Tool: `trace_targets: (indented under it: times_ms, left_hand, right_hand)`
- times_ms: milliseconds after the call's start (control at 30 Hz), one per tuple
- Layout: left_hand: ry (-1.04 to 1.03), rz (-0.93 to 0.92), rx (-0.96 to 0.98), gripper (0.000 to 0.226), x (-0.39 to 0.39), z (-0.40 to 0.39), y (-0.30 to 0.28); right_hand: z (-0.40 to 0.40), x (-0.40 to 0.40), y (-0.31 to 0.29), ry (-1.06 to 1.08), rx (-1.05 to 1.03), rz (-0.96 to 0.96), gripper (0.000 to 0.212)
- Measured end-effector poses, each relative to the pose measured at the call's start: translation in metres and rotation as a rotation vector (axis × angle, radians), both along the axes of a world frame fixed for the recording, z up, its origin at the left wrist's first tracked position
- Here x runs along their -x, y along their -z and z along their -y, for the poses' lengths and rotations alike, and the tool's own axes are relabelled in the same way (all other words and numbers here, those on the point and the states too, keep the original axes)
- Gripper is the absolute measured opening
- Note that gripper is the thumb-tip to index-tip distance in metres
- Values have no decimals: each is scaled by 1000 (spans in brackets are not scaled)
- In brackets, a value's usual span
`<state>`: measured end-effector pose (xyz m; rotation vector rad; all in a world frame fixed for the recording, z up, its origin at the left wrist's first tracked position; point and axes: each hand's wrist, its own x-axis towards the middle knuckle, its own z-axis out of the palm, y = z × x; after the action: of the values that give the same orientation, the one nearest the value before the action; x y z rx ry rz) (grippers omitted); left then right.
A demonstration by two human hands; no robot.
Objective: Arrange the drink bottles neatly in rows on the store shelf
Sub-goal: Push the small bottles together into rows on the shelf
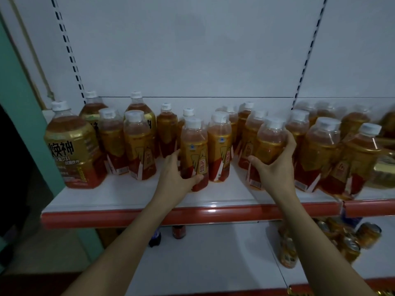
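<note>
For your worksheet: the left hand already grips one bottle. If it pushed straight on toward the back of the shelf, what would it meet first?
Probably the white-capped bottle standing right behind the bottle that the left hand grips. How far apart the two stand is unclear.

Cans lie jumbled on the lower shelf at right, two small dark bottles stand at its back, and a green pillar rises at left.
</note>
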<state>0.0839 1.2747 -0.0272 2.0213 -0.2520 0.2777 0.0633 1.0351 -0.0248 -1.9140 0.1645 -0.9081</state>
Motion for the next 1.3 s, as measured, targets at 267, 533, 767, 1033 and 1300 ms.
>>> trace_targets:
  times_ms: [267, 533, 767, 1033, 1300]
  left_hand:
    - [29, -1, -9, 90, -19, 23, 6]
    - [-119, 222, 63, 51, -6, -45, -8]
    - [-425, 454, -74, 48, -29, -115, -67]
    - [-322, 218, -211, 78, -75, -127, -99]
    - [-303, 155, -312, 63, -77, -127, -95]
  right_hand:
    - [21, -3, 1, 55, 17, -10, 106]
    - [-53, 33, -20, 213, -11, 425, 43]
    - [-188, -16, -16, -426, 131, -63, 45]
    - [-255, -75, -1, -508, 15, -246, 93]
    - [-226, -36, 12, -364, 139, -140, 83]
